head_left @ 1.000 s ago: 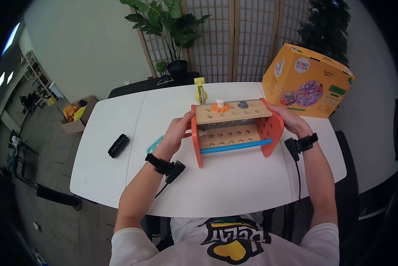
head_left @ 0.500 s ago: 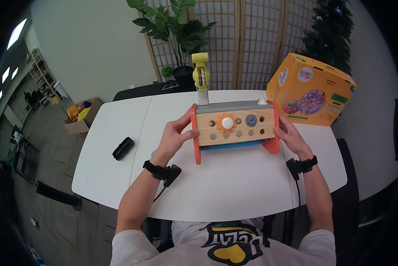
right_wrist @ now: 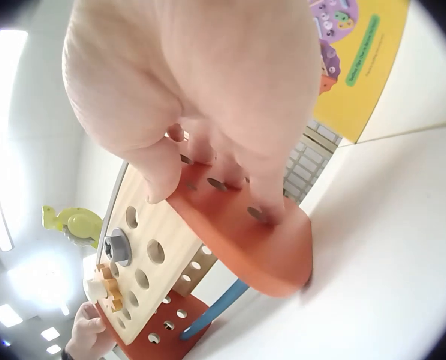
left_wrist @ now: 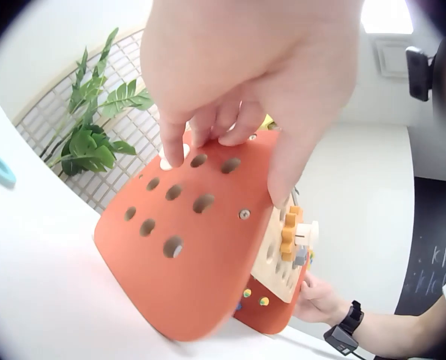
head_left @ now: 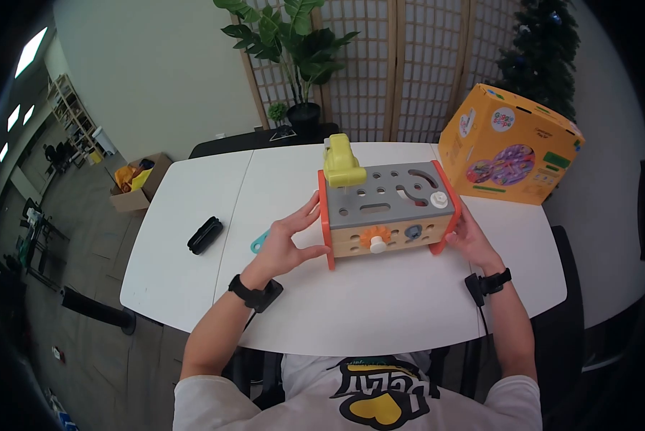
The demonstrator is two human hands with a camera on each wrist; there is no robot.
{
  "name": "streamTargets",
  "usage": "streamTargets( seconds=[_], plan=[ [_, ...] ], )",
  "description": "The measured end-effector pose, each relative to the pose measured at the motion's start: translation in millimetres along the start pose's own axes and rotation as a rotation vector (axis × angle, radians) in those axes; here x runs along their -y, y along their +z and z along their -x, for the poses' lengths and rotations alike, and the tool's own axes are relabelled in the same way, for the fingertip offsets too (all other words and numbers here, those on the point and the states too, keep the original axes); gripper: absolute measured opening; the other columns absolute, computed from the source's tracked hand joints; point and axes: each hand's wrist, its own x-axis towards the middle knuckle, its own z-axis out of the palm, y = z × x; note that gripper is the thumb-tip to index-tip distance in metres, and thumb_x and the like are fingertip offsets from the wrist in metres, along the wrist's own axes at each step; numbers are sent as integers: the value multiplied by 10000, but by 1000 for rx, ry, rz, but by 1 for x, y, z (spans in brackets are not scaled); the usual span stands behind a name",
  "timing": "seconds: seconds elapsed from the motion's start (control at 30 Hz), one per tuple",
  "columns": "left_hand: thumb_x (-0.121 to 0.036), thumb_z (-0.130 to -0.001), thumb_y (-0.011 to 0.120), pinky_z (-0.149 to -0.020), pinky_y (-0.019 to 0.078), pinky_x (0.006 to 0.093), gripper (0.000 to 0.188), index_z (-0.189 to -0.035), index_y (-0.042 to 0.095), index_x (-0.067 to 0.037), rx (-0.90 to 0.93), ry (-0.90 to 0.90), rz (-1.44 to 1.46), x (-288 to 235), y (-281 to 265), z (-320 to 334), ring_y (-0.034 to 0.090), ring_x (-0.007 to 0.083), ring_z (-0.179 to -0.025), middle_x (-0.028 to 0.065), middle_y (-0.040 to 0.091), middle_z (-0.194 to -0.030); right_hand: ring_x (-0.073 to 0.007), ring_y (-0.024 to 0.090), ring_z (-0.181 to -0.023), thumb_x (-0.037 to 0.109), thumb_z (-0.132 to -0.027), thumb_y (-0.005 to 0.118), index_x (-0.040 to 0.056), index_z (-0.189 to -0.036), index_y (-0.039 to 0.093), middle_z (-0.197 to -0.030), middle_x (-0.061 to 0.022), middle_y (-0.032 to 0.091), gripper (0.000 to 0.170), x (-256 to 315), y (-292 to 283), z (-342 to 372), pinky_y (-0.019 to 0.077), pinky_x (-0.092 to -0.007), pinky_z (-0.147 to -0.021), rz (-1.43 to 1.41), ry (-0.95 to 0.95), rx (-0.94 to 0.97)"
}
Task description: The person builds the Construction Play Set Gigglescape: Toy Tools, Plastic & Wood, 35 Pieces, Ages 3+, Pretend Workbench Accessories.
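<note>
A toy workbench (head_left: 390, 190) stands at the table's middle, its grey slotted top upward and wooden front toward me. My left hand (head_left: 293, 237) holds its left red side panel (left_wrist: 185, 240), thumb at the front edge and fingertips on the holed outer face. The right hand (head_left: 473, 237) grips the opposite red panel (right_wrist: 245, 232) likewise. An orange gear (head_left: 375, 236) with a white peg and a grey-blue knob (head_left: 413, 232) sit on the front. A yellow-green part (head_left: 342, 161) rises at the top's left, and a white piece (head_left: 438, 200) sits at its right.
A yellow toy box (head_left: 512, 147) stands at the table's back right. Left on the white table (head_left: 171, 266) lies a black case (head_left: 205, 235); a teal strip (head_left: 260, 243) lies partly behind my left hand. A potted plant (head_left: 304, 115) stands beyond the table.
Both hands have tipped the toy workbench: its open lower side and blue bar faced me first, then its wooden front, and now its grey top shows. The yellow-green part has swung toward me.
</note>
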Motion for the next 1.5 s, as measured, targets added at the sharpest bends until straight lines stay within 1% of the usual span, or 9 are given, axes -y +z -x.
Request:
streamTargets(
  seconds=[0.27,0.47,0.63,0.87,1.0,1.2,1.3,1.43,1.5],
  plan=[
    [-179,-761,882,-996,525,392,446,-1151,738,-16,98,-458,-720,49,-65,40,661,344,-1134,176,700,-1234,-283,356,-1502,-32,-945,615,167,-1673,59,-1659,-119,289,937,12,4,2,350,-449,-1209,123,23,-4],
    [-114,-713,860,-891,575,381,446,-1122,740,19,170,-582,-693,74,-58,37,715,313,-985,183,747,-1065,-282,332,-1516,-45,-941,599,174,-1675,53,-1670,-113,266,941,8,2,1,341,-450,-1213,125,7,9],
    [-69,-715,810,-825,585,346,403,-1105,750,12,-175,-399,-315,39,-82,17,711,240,-874,136,753,-961,-285,322,-1523,-12,-952,613,175,-1676,52,-1683,-108,240,935,9,0,1,334,-457,-1214,147,53,12],
    [-38,-726,752,-910,541,347,367,-1092,739,-8,73,38,-129,-44,-69,-37,666,211,-956,85,732,-1028,-292,317,-1526,68,-970,660,171,-1676,58,-1678,-108,258,934,4,-3,-2,338,-469,-1207,150,44,32],
    [-76,-711,782,-897,555,366,354,-1062,761,-41,233,51,-203,-54,-49,-58,669,253,-927,89,734,-983,-295,312,-1528,43,-965,657,175,-1675,72,-1680,-106,250,930,3,-4,-2,339,-469,-1211,169,68,27],
    [-88,-708,797,-970,540,385,382,-1084,754,-46,241,-14,-280,-61,-47,-66,669,286,-1026,105,729,-1116,-304,303,-1535,-14,-948,652,181,-1674,81,-1682,-115,252,944,3,-3,-1,335,-466,-1218,172,87,9],
    [-138,-752,798,-1015,522,403,389,-1125,736,-45,91,116,-253,-46,-52,-52,657,312,-1131,126,707,-1219,-315,354,-1511,-19,-940,651,173,-1670,115,-1658,-138,314,926,13,3,1,360,-462,-1202,273,98,-36],
    [-263,-824,809,-1022,501,411,439,-1197,714,-51,-100,-150,-427,-3,-100,-15,633,300,-1195,123,679,-1302,-327,449,-1456,-22,-921,645,151,-1654,209,-1594,-168,432,870,36,13,8,420,-456,-1155,471,17,-108],
    [-289,-777,839,-1064,496,436,548,-1224,691,-9,-178,-348,-643,40,-130,19,565,353,-1294,171,664,-1314,-304,536,-1381,8,-920,633,86,-1564,406,-1492,-167,552,688,48,23,11,465,-440,-1099,541,-33,-223]
  ],
)
